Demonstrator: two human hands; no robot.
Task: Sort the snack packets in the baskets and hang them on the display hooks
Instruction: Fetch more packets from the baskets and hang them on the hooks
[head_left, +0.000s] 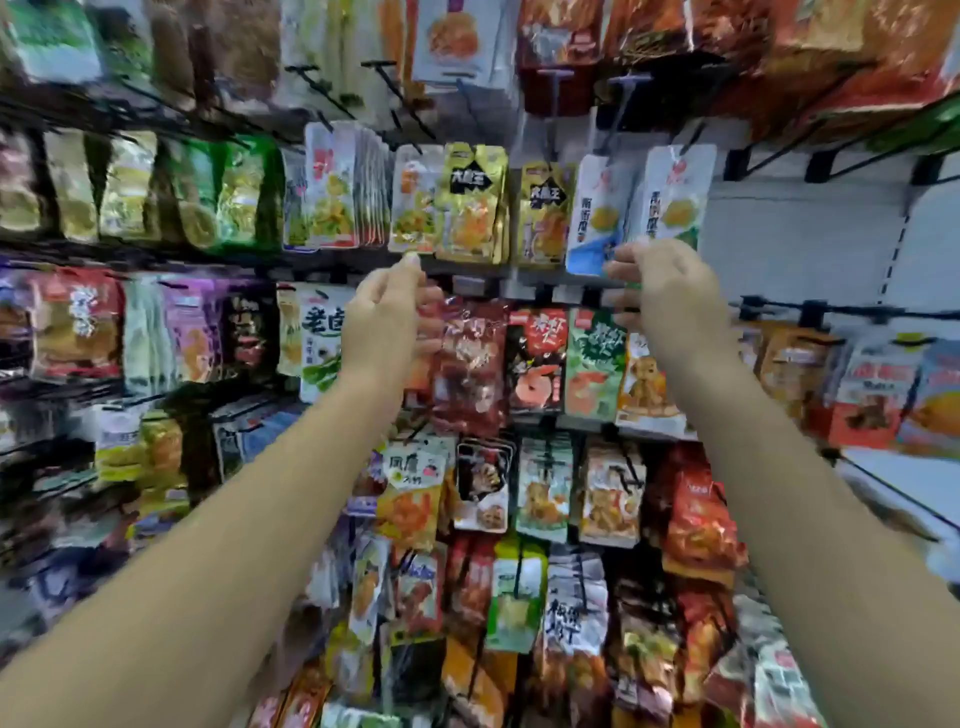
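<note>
Left hand (387, 317) pinches red packet (470, 364) top; right hand (667, 296) curled beside, grasp unclear.

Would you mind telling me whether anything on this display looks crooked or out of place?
Two white packets at the right end of their row hang tilted, tops leaning right, while the gold packets beside them hang straight.

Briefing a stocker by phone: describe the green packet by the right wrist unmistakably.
On the hook rack, take the row at wrist height. Left of the right hand hangs the green packet, between a red-black packet and an orange packet.
</note>
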